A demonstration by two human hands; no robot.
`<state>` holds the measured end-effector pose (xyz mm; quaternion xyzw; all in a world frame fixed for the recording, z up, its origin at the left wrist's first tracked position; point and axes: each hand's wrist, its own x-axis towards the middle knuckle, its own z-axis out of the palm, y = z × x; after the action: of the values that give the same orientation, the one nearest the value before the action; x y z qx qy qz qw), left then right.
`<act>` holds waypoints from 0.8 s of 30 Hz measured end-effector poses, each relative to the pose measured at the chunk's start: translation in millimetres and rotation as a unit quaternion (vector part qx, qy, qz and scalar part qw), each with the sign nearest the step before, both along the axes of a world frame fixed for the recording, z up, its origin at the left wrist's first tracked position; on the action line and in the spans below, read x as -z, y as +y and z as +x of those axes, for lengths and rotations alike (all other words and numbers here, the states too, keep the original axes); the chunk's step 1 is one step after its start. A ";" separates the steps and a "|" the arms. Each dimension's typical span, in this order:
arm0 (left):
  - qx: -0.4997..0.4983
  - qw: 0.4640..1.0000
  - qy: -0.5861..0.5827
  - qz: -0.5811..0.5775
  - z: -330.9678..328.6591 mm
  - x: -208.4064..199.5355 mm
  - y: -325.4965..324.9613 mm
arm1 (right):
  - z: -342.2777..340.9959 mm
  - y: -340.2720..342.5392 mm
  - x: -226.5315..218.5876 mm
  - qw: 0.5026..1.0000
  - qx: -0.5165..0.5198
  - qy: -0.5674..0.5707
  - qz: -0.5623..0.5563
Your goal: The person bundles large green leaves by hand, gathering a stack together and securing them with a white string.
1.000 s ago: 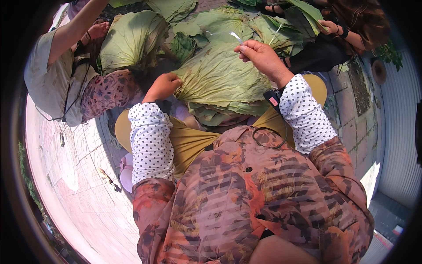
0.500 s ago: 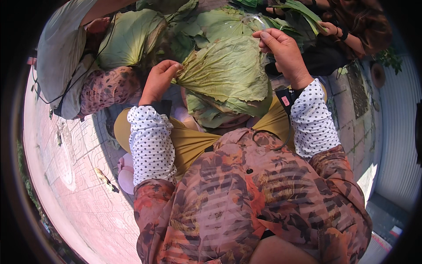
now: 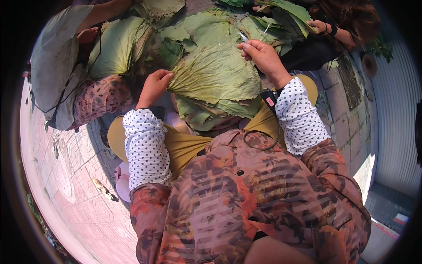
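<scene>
A large folded lotus leaf (image 3: 215, 72), dull green and wrinkled with raised veins, lies over a stack of similar leaves (image 3: 206, 115) between my knees. My left hand (image 3: 153, 88) pinches its gathered left corner between thumb and fingers. At the leaf's far right edge, my right hand (image 3: 265, 59) is closed, thumb against fingertips. A small pale, shiny bit shows beside those fingertips, too small to name. Whether the right fingers also grip the leaf edge cannot be made out.
More lotus leaves (image 3: 116, 46) lie ahead and to the left. Two people sit close by: one in grey cloth (image 3: 55, 66) at left, and one at far right whose hand (image 3: 318, 26) holds green leaves. A corrugated wall (image 3: 395, 119) stands right; pink paving (image 3: 92, 211) lies left.
The view has shifted slightly. My right hand has come a little lower and nearer to the leaf's far edge, with its fingers still closed. My left hand keeps its pinch on the corner.
</scene>
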<state>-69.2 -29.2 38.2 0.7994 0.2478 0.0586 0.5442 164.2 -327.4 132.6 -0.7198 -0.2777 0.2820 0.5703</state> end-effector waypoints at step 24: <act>-0.113 0.982 0.070 -0.133 -30.4 -57.4 -10.3 | -22.3 17.2 -0.4 0.998 -0.047 0.027 0.012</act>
<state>-99.6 -39.5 95.6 0.6889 0.3797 0.0299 0.6167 141.9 -310.2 133.0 -0.6917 -0.2991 0.3241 0.5719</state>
